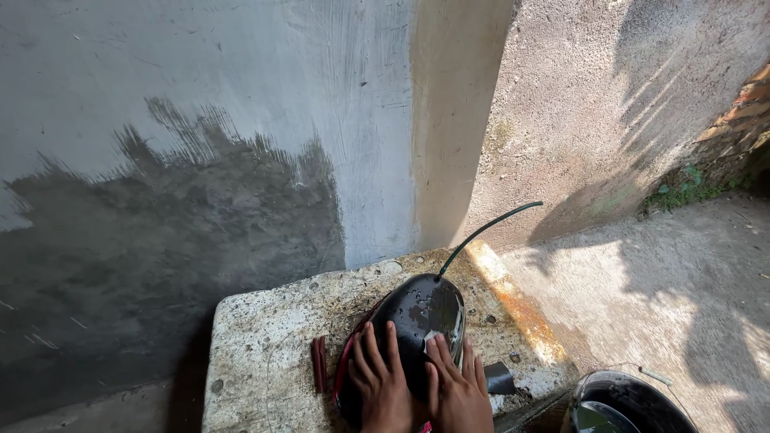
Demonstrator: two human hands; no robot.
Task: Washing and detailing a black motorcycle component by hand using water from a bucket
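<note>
Two hands of mine are down on one glossy black shell (417, 321), a rounded, wet-looking moulded piece with a red edge along its left side. It lies on a stained concrete slab (265, 345) set against the wall corner, and its long axis runs away from me, from the wide end under my wrists to the narrower tip near the far edge of the slab. A thin dark green wire (481, 231) rises from that tip and arcs up to the right.

My left hand (381, 385) rests flat on the left half of the shell, fingers stretched forward and slightly fanned, holding nothing. My right hand (459, 393) lies on the right half, fingers close together, with the fingertips pressing a small pale scrap (433, 337), abrasive paper by the look of it, against the black surface. Both hands point along the shell's length, so most of it lies straight ahead of my fingertips, and the right hand reaches a little farther up it.

Just left of the shell a short reddish-brown stick (319, 362) lies on the slab, clear of my left hand. A small dark square piece (499, 378) sits by my right hand at the slab's edge. Below to the right, on the ground, stands a black bucket (634, 401), only partly in view.
</note>
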